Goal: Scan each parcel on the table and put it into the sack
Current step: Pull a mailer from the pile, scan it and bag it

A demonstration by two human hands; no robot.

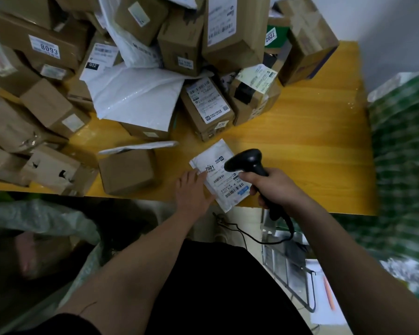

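The left hand (193, 189) lies flat with straight fingers on a flat white padded mailer (224, 176) printed "7501", at the near edge of the yellow wooden table (312, 141). The right hand (273, 187) grips the black handheld barcode scanner (248, 163), its head above the mailer's label. Brown cardboard boxes (179, 32) and white mailers are piled across the table's far and left portions. A pale woven sack (41, 218) gapes open below the table edge at left. A white wall stands behind the pile.
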